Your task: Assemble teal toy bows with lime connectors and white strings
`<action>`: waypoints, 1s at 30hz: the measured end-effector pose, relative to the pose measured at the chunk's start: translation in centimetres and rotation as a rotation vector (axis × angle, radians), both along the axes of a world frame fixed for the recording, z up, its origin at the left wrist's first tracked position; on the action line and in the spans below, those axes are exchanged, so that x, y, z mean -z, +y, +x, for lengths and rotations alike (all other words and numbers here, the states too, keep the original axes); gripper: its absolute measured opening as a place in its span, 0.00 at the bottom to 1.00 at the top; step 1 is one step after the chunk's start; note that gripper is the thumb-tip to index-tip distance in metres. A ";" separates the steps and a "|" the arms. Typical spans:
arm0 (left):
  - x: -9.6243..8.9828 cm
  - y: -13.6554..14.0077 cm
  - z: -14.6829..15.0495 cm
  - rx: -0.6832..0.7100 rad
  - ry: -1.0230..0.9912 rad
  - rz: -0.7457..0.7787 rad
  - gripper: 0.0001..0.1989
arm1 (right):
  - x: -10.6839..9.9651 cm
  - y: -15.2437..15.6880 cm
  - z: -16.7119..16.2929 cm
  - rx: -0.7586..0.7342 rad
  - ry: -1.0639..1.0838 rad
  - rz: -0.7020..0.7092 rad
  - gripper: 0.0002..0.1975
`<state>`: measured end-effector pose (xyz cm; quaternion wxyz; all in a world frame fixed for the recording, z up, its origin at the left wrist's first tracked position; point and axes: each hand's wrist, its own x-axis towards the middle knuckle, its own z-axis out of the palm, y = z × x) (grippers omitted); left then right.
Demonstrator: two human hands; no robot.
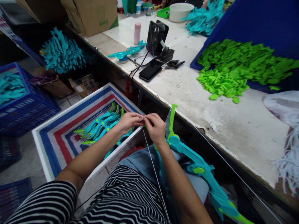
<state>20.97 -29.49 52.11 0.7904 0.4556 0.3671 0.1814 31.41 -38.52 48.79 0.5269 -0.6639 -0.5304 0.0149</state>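
Over my lap, my left hand (128, 122) and my right hand (156, 130) meet fingertip to fingertip. Both pinch a white string (151, 154), which shows as a small white loop between them and runs down across my striped shirt. A turquoise and green toy bow (209, 175) leans across my legs on the right, and its green upper tip (172, 119) stands beside my right hand. Part of the bow is hidden behind my right forearm. Beneath my left hand, several similar toy bows (99, 126) lie in a white-rimmed box (38, 147) with a striped lining.
The worktable (187, 96) edge runs diagonally past my hands. On it are a phone (151, 70), a small black fan (157, 37), a pink bottle (137, 32), and green pieces (235, 65) spilling from a blue bin (263, 23). White strings (289, 171) hang at right; blue crates (25, 105) stand left.
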 end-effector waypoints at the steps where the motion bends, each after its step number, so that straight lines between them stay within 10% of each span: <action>1: 0.0 0.0 -0.1 0.034 0.014 0.036 0.03 | 0.0 -0.1 0.0 0.005 -0.021 -0.002 0.08; 13: 1.1 -0.3 0.0 0.077 0.190 0.456 0.06 | 1.4 -0.6 -0.2 -0.003 0.353 0.084 0.06; 18: 1.0 0.1 -0.6 0.156 0.217 0.465 0.07 | 1.7 -0.9 -0.3 -0.017 0.213 0.061 0.07; 30: 1.8 0.0 -2.3 0.415 0.486 1.137 0.11 | 3.3 -0.9 -0.8 0.050 -0.054 -0.034 0.08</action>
